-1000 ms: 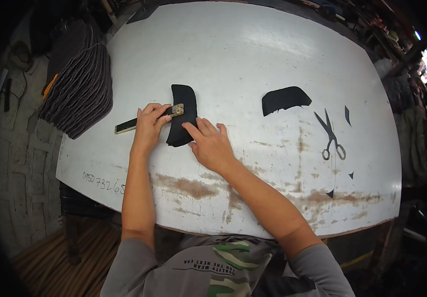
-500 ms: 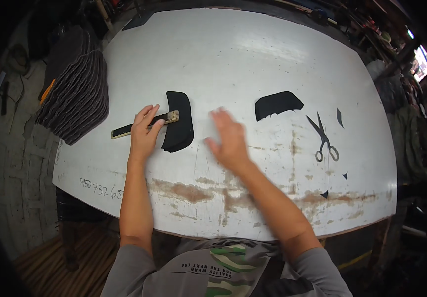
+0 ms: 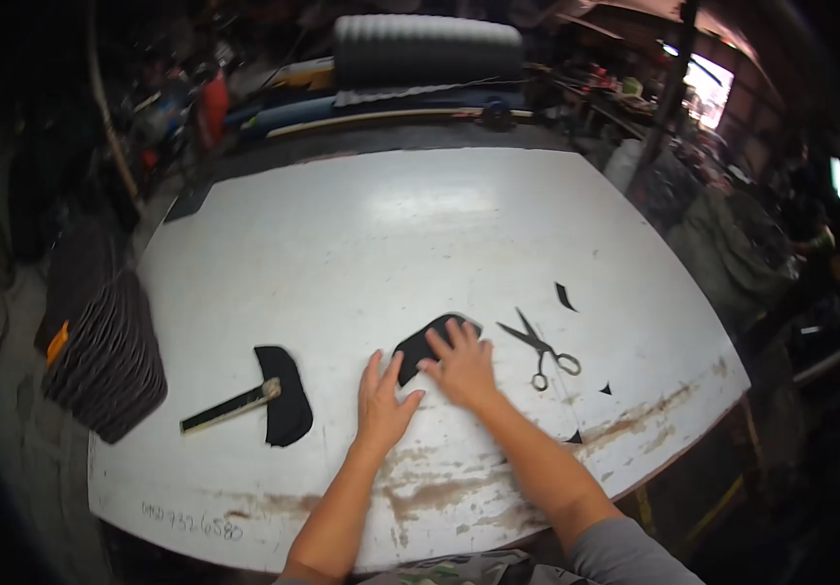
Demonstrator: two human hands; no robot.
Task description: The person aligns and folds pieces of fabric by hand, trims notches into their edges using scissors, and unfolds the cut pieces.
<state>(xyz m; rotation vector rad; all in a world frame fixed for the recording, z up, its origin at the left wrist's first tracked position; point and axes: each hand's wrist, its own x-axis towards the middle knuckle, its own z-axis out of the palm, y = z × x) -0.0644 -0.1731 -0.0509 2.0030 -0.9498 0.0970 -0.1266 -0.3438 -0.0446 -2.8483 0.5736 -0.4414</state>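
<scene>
While the right hand (image 3: pixel 464 369) lies over a flat black piece (image 3: pixel 417 353) on the white table (image 3: pixel 342 253), its grip spread, the left hand (image 3: pixel 381 405), at eight o'clock from it, has its grip spread too, fingertips at the piece's eight o'clock end. At three o'clock from the right hand lie scissors (image 3: pixel 540 344), blades parted. At nine o'clock from the left hand, a long narrow tool (image 3: pixel 230 407) rests with its head on a second black piece (image 3: pixel 290 405).

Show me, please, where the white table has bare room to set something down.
The widest bare patch of table stretches from the curved black piece to the far edge. A narrower gap separates that piece from the left hand. It is crowded around the right hand, near the scissors.
</scene>
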